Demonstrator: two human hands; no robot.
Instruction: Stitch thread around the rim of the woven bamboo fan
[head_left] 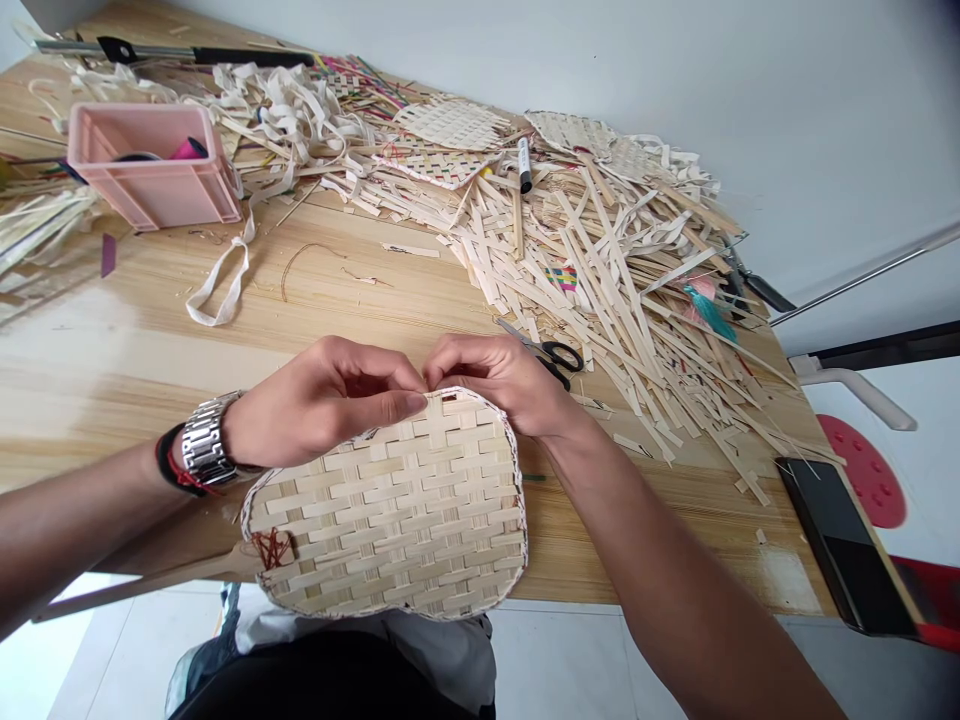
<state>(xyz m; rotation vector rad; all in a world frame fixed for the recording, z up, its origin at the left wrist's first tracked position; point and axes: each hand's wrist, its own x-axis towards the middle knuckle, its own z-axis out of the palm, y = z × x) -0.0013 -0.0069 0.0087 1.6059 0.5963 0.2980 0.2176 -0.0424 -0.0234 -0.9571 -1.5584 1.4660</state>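
Observation:
My left hand (322,400) and my right hand (502,385) both pinch the top rim of a rounded woven bamboo panel (390,515), their fingertips almost meeting. The panel rests on my lap and the table's front edge, its rim bound with white-and-red edging. A small knot of dark red thread (271,548) sits on its lower left. Black-handled scissors (551,355) lie just beyond my right hand, partly hidden by it, on a loose heap of pale bamboo strips (585,270).
A light wooden table (352,290) holds a pink plastic crate (150,170), tangled white strips (277,125), woven bamboo pieces (450,123), a black marker (524,165), and a teal tassel (709,312). A phone (844,545) lies at the right edge.

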